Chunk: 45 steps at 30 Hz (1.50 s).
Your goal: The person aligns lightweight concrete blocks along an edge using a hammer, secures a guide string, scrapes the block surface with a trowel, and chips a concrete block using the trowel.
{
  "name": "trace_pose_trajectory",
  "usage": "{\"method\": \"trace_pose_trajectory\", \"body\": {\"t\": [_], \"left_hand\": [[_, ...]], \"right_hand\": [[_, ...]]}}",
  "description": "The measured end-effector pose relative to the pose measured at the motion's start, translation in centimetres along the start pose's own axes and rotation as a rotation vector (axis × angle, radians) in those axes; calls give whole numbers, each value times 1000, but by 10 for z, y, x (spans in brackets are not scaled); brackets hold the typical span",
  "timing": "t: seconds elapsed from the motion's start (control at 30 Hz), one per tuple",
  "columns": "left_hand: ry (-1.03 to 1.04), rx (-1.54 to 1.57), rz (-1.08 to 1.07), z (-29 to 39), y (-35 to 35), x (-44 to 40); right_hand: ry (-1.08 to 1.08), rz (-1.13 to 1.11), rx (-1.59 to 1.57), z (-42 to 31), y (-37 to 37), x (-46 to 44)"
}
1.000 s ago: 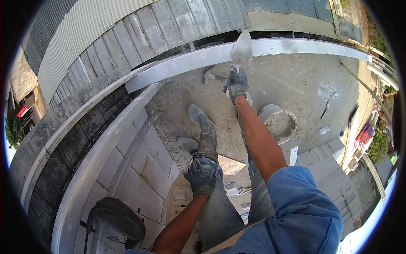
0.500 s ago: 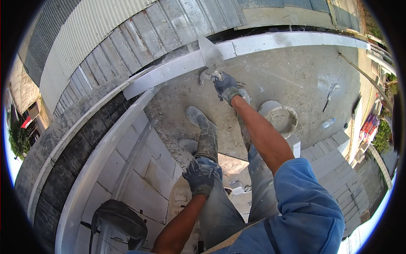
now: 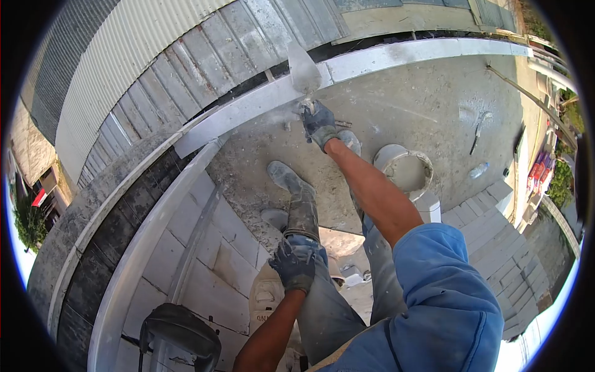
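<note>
One-handed, holds a trowel (image 3: 304, 69) over the white ledge (image 3: 427, 53) with right fingers (image 3: 318, 114) wrapped round its handle; rests left fingers (image 3: 284, 255), loosely spread, on the knee (image 3: 307, 243).

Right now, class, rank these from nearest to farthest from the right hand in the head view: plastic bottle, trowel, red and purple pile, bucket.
1. Trowel: held in the right hand.
2. Bucket: to the hand's right.
3. Plastic bottle: right of the bucket.
4. Red and purple pile: far right, beyond the bottle.
</note>
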<state>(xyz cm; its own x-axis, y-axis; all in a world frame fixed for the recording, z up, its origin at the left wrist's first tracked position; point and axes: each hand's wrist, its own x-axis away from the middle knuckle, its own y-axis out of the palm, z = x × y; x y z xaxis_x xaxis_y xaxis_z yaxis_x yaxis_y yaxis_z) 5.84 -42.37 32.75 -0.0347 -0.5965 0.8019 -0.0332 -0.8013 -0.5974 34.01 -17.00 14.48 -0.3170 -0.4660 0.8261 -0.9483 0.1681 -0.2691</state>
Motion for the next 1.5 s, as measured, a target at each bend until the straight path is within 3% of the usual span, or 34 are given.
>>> {"method": "trace_pose_trajectory", "body": {"t": [0.03,0.1,0.27,0.37,0.47,0.6,0.67,0.7,0.83,0.9,0.93,1.0,1.13,1.2,1.27,1.33,1.37,1.4,1.5], "left_hand": [[14,5,8,-1,2,-2],[13,-1,28,-2,3,-2],[-4,-22,16,5,-10,0],[-6,-12,-1,4,-8,0],[9,-39,3,0,-2,-2],[3,-93,-16,4,-9,-1],[-4,-71,-32,8,-14,-1],[-17,-49,-49,8,-15,-1],[-13,-68,-76,5,-13,1],[-19,-51,-36,8,-12,2],[-27,-47,-34,9,-13,2],[-3,-54,-41,9,-14,2],[-7,-40,-17,2,-4,0],[-3,-57,-19,1,-5,1],[1,-22,6,-1,-2,3],[-1,11,35,0,-1,-2],[-9,24,19,-1,0,-1],[-18,33,-2,-3,0,1],[-8,62,21,-2,-1,1]], "right_hand": [[-88,137,-27,21,14,-16],[-405,231,272,33,30,-8],[-147,203,-43,32,23,-18],[-249,39,319,40,53,10],[-214,136,35,28,51,17],[-250,261,-7,44,73,27],[-319,-4,337,51,77,32],[-302,148,93,52,80,30],[-90,322,-83,56,95,31],[-330,-73,342,58,97,44],[-334,-79,345,53,98,42],[-164,241,-34,46,100,34],[-132,246,67,44,99,39],[-252,14,285,57,83,31],[-333,68,333,58,81,20],[-248,362,-24,40,78,7],[-170,315,-168,30,76,2],[-165,305,-170,29,85,6],[-258,236,252,35,93,13]]}}
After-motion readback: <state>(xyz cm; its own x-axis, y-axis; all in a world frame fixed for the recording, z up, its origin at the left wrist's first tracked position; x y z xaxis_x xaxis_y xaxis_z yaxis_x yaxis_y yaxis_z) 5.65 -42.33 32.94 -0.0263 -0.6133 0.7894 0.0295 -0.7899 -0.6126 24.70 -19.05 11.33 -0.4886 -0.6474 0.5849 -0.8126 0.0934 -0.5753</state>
